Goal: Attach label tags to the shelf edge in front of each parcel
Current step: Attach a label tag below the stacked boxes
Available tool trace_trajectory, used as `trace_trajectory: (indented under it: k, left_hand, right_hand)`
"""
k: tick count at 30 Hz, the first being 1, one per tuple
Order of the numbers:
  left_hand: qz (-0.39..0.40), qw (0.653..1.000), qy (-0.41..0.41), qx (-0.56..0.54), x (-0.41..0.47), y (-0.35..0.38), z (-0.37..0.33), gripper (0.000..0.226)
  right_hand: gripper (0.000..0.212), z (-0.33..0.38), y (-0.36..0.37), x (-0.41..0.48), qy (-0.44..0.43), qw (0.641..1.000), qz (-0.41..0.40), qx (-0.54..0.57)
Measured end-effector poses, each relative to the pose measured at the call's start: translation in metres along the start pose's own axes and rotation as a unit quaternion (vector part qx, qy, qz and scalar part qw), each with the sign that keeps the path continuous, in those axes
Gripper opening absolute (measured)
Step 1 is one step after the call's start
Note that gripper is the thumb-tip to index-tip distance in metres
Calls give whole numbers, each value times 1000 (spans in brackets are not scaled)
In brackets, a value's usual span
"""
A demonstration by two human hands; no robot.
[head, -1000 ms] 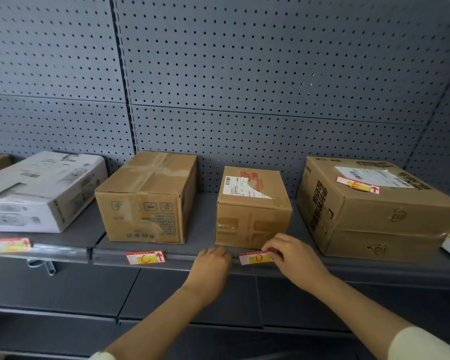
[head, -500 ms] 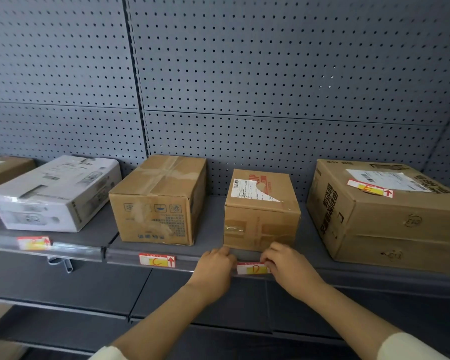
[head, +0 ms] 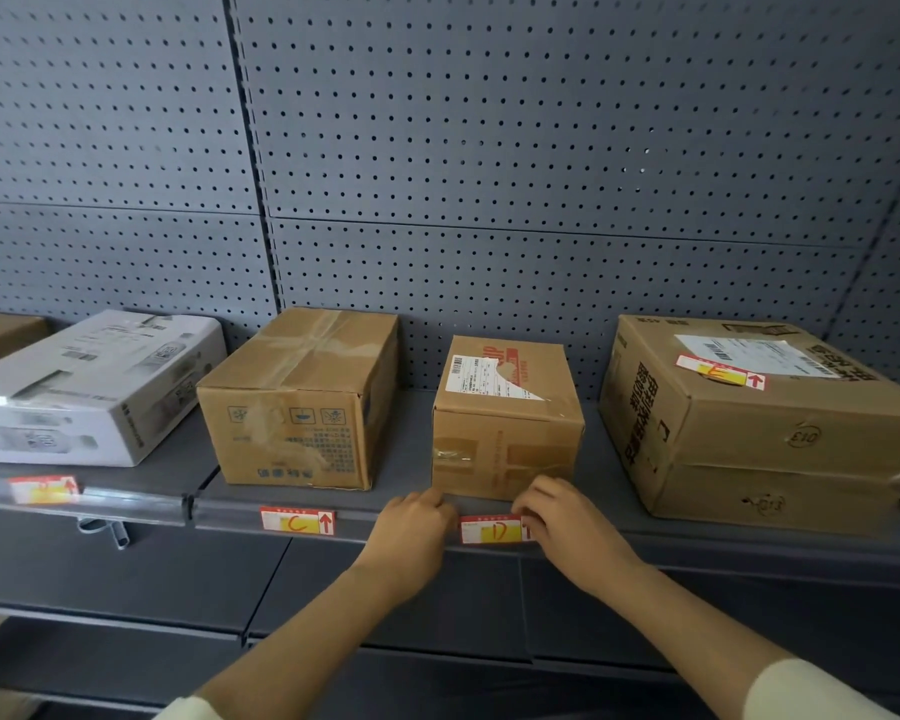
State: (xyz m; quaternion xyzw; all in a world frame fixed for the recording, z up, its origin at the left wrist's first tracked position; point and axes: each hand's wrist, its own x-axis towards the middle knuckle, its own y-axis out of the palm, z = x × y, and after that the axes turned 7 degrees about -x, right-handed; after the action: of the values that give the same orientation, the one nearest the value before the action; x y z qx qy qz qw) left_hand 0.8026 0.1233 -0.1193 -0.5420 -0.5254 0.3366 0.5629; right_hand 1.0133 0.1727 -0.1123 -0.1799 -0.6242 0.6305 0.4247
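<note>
Tag D (head: 491, 529) sat on the shelf edge (head: 697, 545) before the small parcel (head: 505, 444). My left hand (head: 411, 532) (fingers curled at its left end) and right hand (head: 567, 522) pinched its right end; pressing both ends evenly seemed the way to seat it straight.

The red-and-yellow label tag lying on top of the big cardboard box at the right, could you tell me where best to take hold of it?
Pinch the red-and-yellow label tag by its near long edge, from the front; it lies flat and thin.
</note>
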Motion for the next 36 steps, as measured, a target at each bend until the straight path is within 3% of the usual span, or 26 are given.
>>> trace_trajectory:
  k: [20, 27, 30, 34, 36]
  left_hand:
    - [-20, 993, 85, -80, 24, -7, -29, 20]
    - [20, 991, 103, -81, 36, -7, -55, 21]
    - [35, 991, 101, -80, 39, -11, -65, 19]
    - [45, 993, 89, -68, 44, -16, -78, 17]
    - [51, 993, 79, -74, 49, -17, -86, 16]
  right_hand:
    - [15, -43, -67, -45, 98, 986, -125, -42]
    - [16, -91, -156, -31, 183, 946, -252, -86]
    - [26, -121, -180, -15, 253, 942, -207, -82]
    - [56, -146, -191, 3, 316, 944, -56, -72]
    - [60, -155, -193, 11, 313, 944, 23, -106]
